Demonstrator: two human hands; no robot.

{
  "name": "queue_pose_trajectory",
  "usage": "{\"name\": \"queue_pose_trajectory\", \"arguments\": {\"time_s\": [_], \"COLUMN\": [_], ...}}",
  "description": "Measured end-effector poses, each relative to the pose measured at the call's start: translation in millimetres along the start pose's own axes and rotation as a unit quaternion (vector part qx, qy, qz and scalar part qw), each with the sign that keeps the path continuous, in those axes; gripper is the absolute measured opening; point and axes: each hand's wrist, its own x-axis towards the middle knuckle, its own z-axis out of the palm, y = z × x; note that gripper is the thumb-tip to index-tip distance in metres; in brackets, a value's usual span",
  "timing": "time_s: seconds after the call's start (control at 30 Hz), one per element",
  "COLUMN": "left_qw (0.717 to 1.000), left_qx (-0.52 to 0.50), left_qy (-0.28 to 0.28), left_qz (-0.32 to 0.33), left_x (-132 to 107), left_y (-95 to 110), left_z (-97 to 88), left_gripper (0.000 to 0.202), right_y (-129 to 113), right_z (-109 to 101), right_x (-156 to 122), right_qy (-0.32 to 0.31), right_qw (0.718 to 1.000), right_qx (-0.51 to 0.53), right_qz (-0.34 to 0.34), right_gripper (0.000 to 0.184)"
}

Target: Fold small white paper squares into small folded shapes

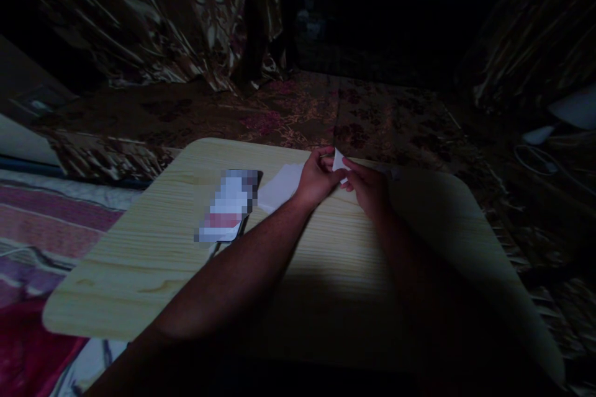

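Note:
A small folded piece of white paper (339, 164) is held between my two hands above the far side of the wooden table. My left hand (319, 175) pinches it with the thumb, fingers curled behind. From the right, my right hand (367, 185) grips the paper's edge between thumb and fingers. Left of my left hand lies a stack of white paper sheets (282, 186), partly covered by my wrist. The room is dim, so the finer folds cannot be made out.
A phone (229, 205) with a lit, blurred screen lies left of the paper on the table (139, 260). Patterned cloth (279, 111) covers a surface beyond the far edge. Curtains (200, 12) hang behind. A white cable (535, 161) is at the right.

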Motion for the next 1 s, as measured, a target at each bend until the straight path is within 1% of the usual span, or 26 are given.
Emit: {"name": "queue_pose_trajectory", "arguments": {"time_s": [0.07, 0.2, 0.3, 0.37, 0.43, 0.53, 0.6, 0.63, 0.73, 0.8, 0.87, 1.0], "left_qw": [1.0, 0.999, 0.998, 0.997, 0.995, 0.986, 0.982, 0.981, 0.981, 0.983, 0.986, 0.99], "left_qx": [0.001, 0.014, 0.034, 0.051, 0.082, 0.155, 0.179, 0.18, 0.177, 0.167, 0.148, 0.129], "left_qy": [0.002, 0.027, 0.048, 0.048, 0.041, 0.023, 0.013, 0.011, 0.028, 0.045, 0.049, 0.049], "left_qz": [0.013, 0.017, 0.027, 0.031, 0.032, 0.049, 0.062, 0.066, 0.068, 0.065, 0.056, 0.042], "left_x": [0.3, 2.8, 3.5, 2.8, 1.6, -0.2, -0.6, -0.5, 0.4, 1.0, 1.2, 1.0], "left_y": [-2.0, -4.0, -4.1, -4.2, -4.3, -4.4, -4.8, -5.1, -6.4, -7.0, -7.0, -5.8], "left_z": [-0.6, -3.8, -4.9, -4.8, -4.5, -4.7, -5.2, -5.3, -5.3, -5.0, -4.7, -4.5], "left_gripper": [0.068, 0.058, 0.052, 0.047, 0.038, 0.023, 0.022, 0.024, 0.03, 0.032, 0.033, 0.028], "right_y": [-0.4, -1.0, 1.0, 3.0, 4.8, 5.9, 5.5, 5.1, 4.2, 4.7, 6.0, 8.3], "right_z": [1.6, 3.2, 0.7, -1.9, -3.3, -0.9, 1.9, 2.8, 2.4, 0.2, -1.6, -2.2], "right_x": [-1.1, -2.3, -0.1, 2.0, 3.6, 4.0, 3.5, 3.3, 3.4, 3.9, 4.7, 6.0], "right_qy": [0.005, -0.011, -0.015, 0.0, 0.016, 0.02, 0.015, 0.016, 0.035, 0.056, 0.064, 0.053], "right_qw": [1.0, 0.999, 1.0, 0.999, 0.998, 0.997, 0.995, 0.994, 0.994, 0.993, 0.993, 0.995], "right_qx": [-0.025, -0.049, 0.009, 0.051, 0.052, 0.008, -0.019, -0.031, -0.06, -0.078, -0.091, -0.085], "right_qz": [-0.004, -0.005, -0.007, -0.006, -0.022, -0.073, -0.1, -0.106, -0.088, -0.067, -0.046, -0.02], "right_gripper": [0.045, 0.046, 0.059, 0.065, 0.066, 0.065, 0.06, 0.054, 0.033, 0.025, 0.022, 0.021]}}
